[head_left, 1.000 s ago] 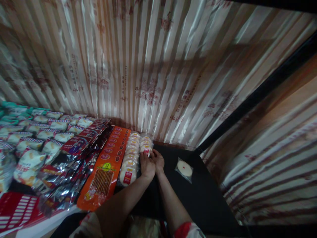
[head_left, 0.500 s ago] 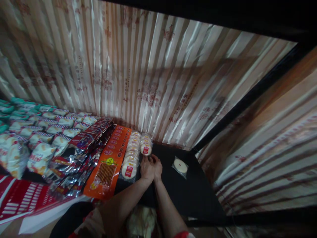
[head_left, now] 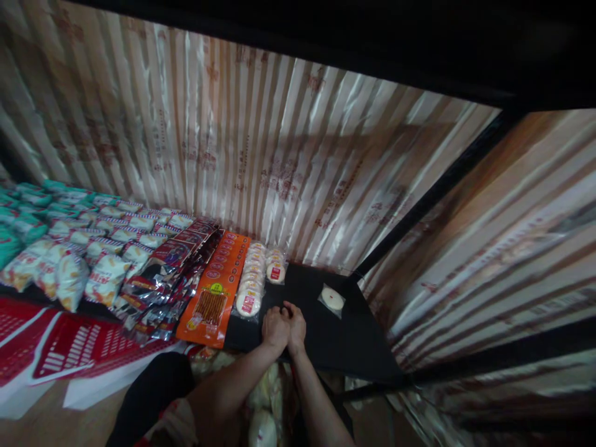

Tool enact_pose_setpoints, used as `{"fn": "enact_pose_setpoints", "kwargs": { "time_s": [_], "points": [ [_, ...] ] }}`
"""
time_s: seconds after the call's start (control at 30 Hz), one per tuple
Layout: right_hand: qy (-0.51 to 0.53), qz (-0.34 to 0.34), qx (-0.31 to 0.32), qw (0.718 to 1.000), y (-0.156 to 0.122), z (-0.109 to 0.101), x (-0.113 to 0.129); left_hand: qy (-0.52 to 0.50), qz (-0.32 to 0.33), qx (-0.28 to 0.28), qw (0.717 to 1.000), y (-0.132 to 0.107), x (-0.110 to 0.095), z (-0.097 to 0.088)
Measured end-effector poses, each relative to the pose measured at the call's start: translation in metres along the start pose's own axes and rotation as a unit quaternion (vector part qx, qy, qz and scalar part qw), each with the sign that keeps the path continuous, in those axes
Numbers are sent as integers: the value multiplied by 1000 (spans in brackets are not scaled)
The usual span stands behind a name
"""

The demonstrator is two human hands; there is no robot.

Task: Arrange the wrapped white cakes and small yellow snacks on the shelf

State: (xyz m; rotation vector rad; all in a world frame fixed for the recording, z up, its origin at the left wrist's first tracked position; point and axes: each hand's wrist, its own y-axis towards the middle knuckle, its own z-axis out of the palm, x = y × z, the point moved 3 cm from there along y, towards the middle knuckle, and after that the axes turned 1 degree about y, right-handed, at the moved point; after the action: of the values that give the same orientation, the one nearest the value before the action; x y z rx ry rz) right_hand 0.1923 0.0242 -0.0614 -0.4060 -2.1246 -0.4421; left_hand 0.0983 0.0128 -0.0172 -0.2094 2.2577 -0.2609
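Note:
My left hand [head_left: 275, 330] and my right hand [head_left: 296, 327] are side by side above the black shelf [head_left: 326, 351], with their inner edges touching. Both have curled fingers pointing away from me; whatever they hold, if anything, is hidden. Just beyond them lies a short row of round white cakes in clear wrappers [head_left: 275, 273], the front one with a red label. To the left of my hands runs a longer overlapping row of the same wrapped cakes [head_left: 248, 302]. A single wrapped cake [head_left: 332, 298] lies apart on the right.
Left of the cakes lie an orange snack-stick packet [head_left: 212, 301], dark red packets [head_left: 179, 254], white snack bags [head_left: 106, 276] and green bags [head_left: 30, 226]. Red baskets [head_left: 69, 347] stand below. Wrapped goods [head_left: 263, 422] sit under my arms. A black post [head_left: 419, 192] slopes at right.
My hands have drawn back toward me from the front of the short cake row, staying together. The view has shifted, showing more below the shelf. The cakes appear to lie as before.

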Motion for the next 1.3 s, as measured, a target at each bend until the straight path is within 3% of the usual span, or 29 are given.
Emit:
{"fn": "enact_pose_setpoints", "kwargs": {
  "time_s": [0.23,0.5,0.73,0.9,1.03,1.13,1.3],
  "points": [
    [6,13,18,1000,-43,-6,5,5,41,22,999,-32,25,-9],
    [5,-31,16,999,-91,-6,19,11,98,35,995,-64,48,-26],
    [-21,-49,26,998,-137,4,21,39,99,47,993,-76,97,-23],
    [-74,-45,117,989,-179,24,12,146,34,63,987,-92,150,-31],
    [-147,-9,195,970,-206,39,-3,208,26,85,974,-109,185,-36],
    [-187,-5,242,952,-220,45,-12,241,47,96,965,-118,197,-35],
    [-219,-21,261,940,-228,47,-20,264,70,102,957,-121,194,-34]
  ]
}}
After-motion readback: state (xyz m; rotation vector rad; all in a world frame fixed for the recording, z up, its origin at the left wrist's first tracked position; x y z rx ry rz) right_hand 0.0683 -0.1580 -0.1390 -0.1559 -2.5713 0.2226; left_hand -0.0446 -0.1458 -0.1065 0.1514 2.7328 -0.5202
